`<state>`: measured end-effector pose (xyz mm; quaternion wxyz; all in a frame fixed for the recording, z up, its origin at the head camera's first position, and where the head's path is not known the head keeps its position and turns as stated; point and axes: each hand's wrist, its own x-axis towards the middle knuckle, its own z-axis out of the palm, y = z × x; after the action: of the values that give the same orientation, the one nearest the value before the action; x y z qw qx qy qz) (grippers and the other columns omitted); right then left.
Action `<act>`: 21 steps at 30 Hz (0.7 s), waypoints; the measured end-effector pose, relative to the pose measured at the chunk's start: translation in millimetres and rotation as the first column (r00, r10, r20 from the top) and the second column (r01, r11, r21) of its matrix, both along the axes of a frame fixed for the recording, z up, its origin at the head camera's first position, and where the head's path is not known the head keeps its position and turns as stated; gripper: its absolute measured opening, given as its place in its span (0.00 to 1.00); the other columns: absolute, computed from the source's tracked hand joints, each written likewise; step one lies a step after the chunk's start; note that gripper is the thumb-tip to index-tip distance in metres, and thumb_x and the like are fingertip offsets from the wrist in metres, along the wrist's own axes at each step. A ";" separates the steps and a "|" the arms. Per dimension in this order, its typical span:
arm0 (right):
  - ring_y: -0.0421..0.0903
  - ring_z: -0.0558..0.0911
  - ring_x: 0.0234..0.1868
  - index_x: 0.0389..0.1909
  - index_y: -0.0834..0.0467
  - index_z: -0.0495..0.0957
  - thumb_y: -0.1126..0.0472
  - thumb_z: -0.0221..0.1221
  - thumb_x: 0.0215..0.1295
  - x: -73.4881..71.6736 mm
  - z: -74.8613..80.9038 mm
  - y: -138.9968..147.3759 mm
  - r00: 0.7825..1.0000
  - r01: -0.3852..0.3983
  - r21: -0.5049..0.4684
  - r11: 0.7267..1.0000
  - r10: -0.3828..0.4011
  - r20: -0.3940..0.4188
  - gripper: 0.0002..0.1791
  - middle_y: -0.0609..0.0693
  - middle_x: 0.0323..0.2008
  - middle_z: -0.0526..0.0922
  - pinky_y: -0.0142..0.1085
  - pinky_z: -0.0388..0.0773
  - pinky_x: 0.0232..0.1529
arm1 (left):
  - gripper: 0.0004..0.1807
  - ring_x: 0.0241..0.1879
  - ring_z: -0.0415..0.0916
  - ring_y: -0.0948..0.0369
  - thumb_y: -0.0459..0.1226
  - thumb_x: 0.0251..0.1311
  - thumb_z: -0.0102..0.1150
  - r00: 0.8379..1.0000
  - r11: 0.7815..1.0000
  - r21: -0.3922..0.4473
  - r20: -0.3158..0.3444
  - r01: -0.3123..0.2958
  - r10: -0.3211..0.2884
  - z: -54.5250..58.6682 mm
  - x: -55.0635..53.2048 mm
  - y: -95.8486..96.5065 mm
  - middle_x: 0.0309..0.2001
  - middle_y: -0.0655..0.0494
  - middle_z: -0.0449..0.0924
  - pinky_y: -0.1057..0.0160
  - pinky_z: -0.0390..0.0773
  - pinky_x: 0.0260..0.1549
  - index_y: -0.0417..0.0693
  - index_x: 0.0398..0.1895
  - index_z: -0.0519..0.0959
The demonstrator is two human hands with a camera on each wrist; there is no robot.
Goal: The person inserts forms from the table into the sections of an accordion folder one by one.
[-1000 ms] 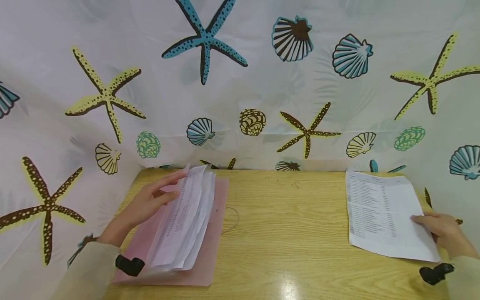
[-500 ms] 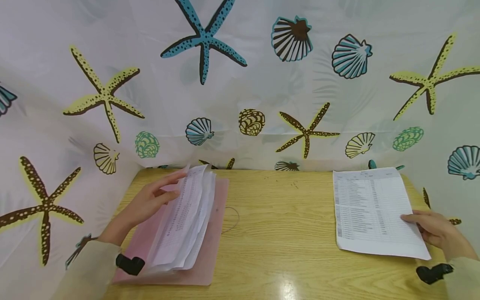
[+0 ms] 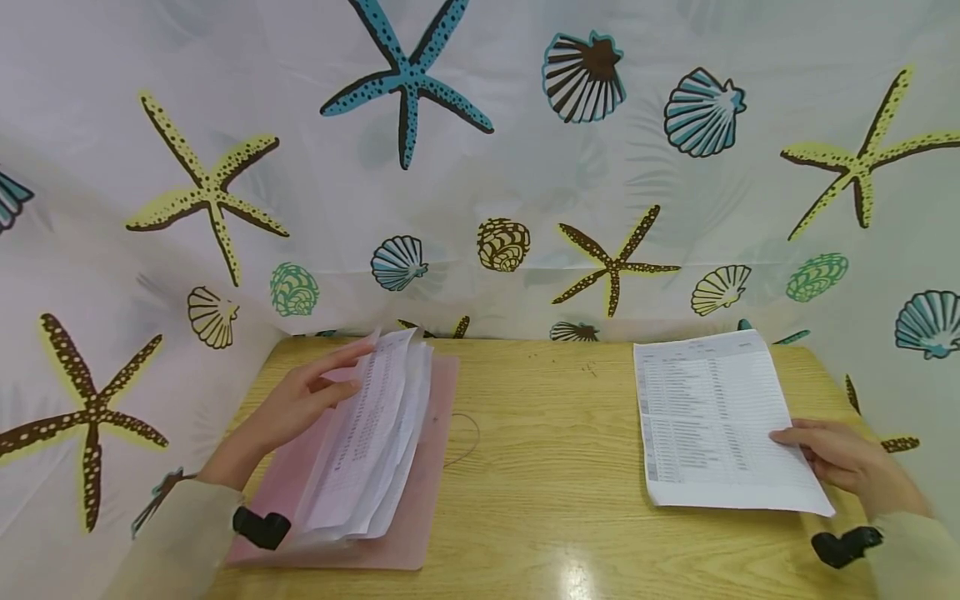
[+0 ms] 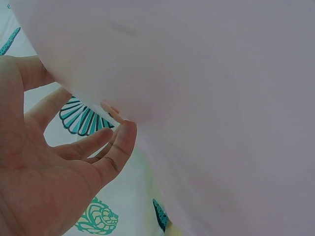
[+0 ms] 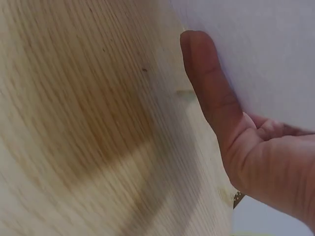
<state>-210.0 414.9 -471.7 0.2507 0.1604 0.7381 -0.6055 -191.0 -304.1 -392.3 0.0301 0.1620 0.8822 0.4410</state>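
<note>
At the left of the table a pink folder (image 3: 441, 467) lies open, with several printed pages in plastic sleeves (image 3: 367, 442) standing up at a slant. My left hand (image 3: 311, 400) pinches the raised edge of a sleeve; in the left wrist view, a pale, pinkish translucent sheet (image 4: 206, 98) fills most of the picture beside the fingers. Across the table, my right hand (image 3: 840, 454) holds a printed sheet of paper (image 3: 712, 417) by its right edge, thumb on top and fingers beneath. The right wrist view shows that paper's pale surface (image 5: 266, 54) against the hand.
Between the folder and the paper runs the wooden table (image 3: 555, 467). A thin loop of cord (image 3: 474, 433) sticks out from the folder's right side. White cloth (image 3: 480, 183) printed with starfish and shells hangs behind and at both sides.
My right hand has moved left with the printed paper, bringing it nearer the table's middle. The left hand and the folder stay as they were.
</note>
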 end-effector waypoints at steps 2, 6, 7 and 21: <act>0.36 0.83 0.38 0.80 0.75 0.42 0.61 0.58 0.78 -1.0 -1.1 -5.6 1.000 -0.012 -0.005 1.000 0.012 -0.010 0.44 0.39 0.38 0.84 0.32 0.85 0.41 | 0.31 0.54 0.80 0.41 0.42 0.79 0.55 1.000 1.000 -0.001 0.000 -0.002 0.002 0.1 -0.1 0.2 0.78 0.40 0.66 0.64 0.80 0.48 0.55 0.82 0.64; 0.37 0.84 0.39 0.80 0.75 0.45 0.61 0.58 0.79 -1.8 -2.1 -19.0 0.998 -0.044 -0.014 0.999 0.043 -0.035 0.43 0.40 0.39 0.84 0.33 0.85 0.42 | 0.31 0.54 0.80 0.41 0.42 0.79 0.55 1.000 1.000 -0.004 -0.001 -0.005 0.005 0.3 -0.7 1.0 0.78 0.41 0.66 0.63 0.80 0.49 0.55 0.82 0.64; 0.38 0.85 0.40 0.80 0.75 0.45 0.60 0.58 0.79 -2.0 -2.2 -22.8 0.998 -0.053 -0.018 0.998 0.052 -0.043 0.42 0.40 0.40 0.85 0.34 0.86 0.43 | 0.31 0.54 0.80 0.41 0.42 0.79 0.55 1.000 1.000 -0.003 -0.001 -0.005 0.005 0.3 -0.8 1.1 0.78 0.41 0.66 0.63 0.80 0.49 0.55 0.82 0.64; 0.39 0.86 0.43 0.78 0.75 0.52 0.62 0.58 0.78 -10.0 2.4 -84.1 0.983 -0.152 -0.096 0.984 0.141 -0.113 0.38 0.44 0.43 0.86 0.36 0.87 0.45 | 0.32 0.55 0.81 0.42 0.42 0.79 0.55 1.000 1.000 -0.016 -0.002 -0.018 0.018 -0.2 -0.2 1.8 0.78 0.41 0.66 0.61 0.80 0.48 0.55 0.82 0.63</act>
<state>-220.0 330.9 -469.2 0.2633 0.0599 0.7275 -0.6308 -191.2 -302.2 -392.5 0.0266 0.1542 0.8871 0.4343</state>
